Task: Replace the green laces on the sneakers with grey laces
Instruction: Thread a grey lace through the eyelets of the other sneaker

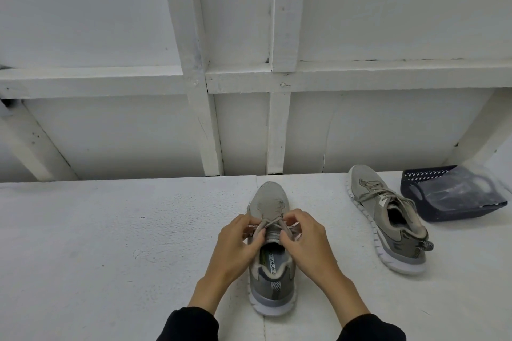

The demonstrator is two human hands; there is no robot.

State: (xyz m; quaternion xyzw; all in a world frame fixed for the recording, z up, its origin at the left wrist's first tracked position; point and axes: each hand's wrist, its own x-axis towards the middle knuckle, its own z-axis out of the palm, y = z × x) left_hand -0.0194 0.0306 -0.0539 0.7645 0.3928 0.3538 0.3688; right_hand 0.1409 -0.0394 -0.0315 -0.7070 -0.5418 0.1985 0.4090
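On the white tabletop point(110, 230), near its front edge, we have the near sneaker point(270, 257), heel toward us. Our left hand point(238, 241) and right hand point(304, 241) each pinch its lace point(273, 221) over the tongue. We judge we are working the upper eyelets; next calls for drawing the ends evenly.

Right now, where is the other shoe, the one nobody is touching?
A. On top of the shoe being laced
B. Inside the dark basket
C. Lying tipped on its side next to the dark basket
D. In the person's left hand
C: the second sneaker lies tipped on its side on the white surface, just left of the dark basket, with no hand on it.
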